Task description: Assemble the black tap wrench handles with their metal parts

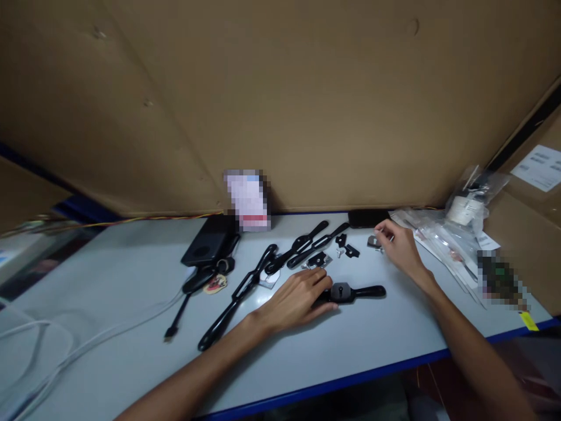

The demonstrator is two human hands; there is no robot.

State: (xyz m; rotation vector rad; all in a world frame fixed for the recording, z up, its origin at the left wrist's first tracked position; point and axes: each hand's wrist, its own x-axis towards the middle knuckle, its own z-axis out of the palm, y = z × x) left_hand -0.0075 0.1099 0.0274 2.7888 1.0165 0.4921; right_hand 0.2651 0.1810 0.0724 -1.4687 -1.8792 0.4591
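Note:
My left hand (302, 297) is closed around the left part of a black spokeshave (369, 291), which lies on the table. A dark plate with a screw head sits at its middle. My right hand (402, 248) is at the back right, thumb and fingers pinched together; what lies between them is too small to make out. Just below its fingertips is a small metal blade (373, 241). Between the hands lie small black cap plates (352, 251) and a screw (339, 253). More spokeshave bodies (240, 297) rest to the left, one beside a silver plate (269, 280).
A black box-like device (209, 240), a short cable (179, 318) and keys (224, 266) lie at the left. Plastic bags (451, 245) and a bagged white roll (467, 209) are at the right. A dark phone-like slab (368, 218) lies by the cardboard wall (307, 105).

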